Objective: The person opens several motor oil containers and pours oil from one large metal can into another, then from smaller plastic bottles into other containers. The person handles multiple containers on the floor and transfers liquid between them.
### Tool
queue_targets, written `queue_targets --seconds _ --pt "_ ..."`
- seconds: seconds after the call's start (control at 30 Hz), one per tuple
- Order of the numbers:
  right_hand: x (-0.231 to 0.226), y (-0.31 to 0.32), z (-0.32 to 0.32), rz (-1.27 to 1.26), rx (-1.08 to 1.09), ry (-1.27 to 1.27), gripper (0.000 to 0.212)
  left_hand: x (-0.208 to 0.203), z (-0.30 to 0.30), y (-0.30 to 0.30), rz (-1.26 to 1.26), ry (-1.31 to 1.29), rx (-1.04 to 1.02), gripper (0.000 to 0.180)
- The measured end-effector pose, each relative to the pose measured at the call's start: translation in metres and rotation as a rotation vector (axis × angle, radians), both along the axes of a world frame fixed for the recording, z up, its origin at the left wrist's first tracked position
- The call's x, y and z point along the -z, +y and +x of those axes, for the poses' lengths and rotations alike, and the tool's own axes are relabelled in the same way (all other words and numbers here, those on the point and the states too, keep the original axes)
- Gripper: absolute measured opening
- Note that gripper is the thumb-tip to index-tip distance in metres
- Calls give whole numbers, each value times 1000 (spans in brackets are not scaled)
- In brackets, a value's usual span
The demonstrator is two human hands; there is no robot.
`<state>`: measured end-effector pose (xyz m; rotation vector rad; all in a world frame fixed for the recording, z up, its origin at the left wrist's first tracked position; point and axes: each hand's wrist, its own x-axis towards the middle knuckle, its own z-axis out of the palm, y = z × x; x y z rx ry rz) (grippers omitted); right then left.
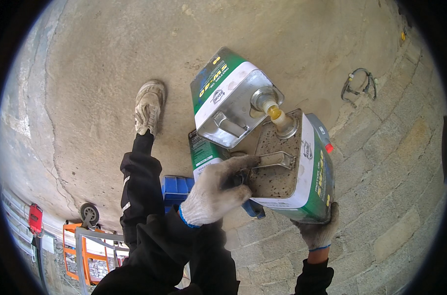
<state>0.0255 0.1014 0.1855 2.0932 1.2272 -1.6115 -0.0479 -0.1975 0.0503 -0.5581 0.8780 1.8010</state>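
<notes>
My left hand point(216, 189), in a white knit glove, hooks its fingers at the wire handle point(275, 160) on the dusty top of a green-and-white metal oil can point(312, 179). Under that can's far end, my right hand point(321, 231), gloved too, is wrapped round the bottom edge; its fingers are mostly hidden. The held can is tilted, its spout point(286, 127) against the spout point(265, 101) of a second oil can point(216, 93) with a cleaner metal top. Amber liquid point(274, 112) shows between the two pale necks.
A third green-and-white can point(204, 147) sits partly hidden behind these two. Beside it is a blue plastic bin point(177, 187). A grey bottle with a red cap point(321, 132) stands behind the held can. A cable loop point(358, 87) lies right, an orange-framed cart point(88, 250) lower left.
</notes>
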Motion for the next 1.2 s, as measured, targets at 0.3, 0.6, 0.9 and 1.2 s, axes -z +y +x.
queue_targets --seconds 0.3,0.6,0.9,1.2 --pt "-6 1 -2 -38 -3 11 77 1 1 0 17 7 -52 60" --pt "-10 -11 -11 38 -78 -53 83 0 -2 -2 48 -26 -61 59" --pt "-15 -11 -14 123 -100 -95 82 1 -1 -2 25 29 -30 59" --pt "-20 2 -7 38 -56 -33 77 -1 -5 -3 53 -7 -44 60"
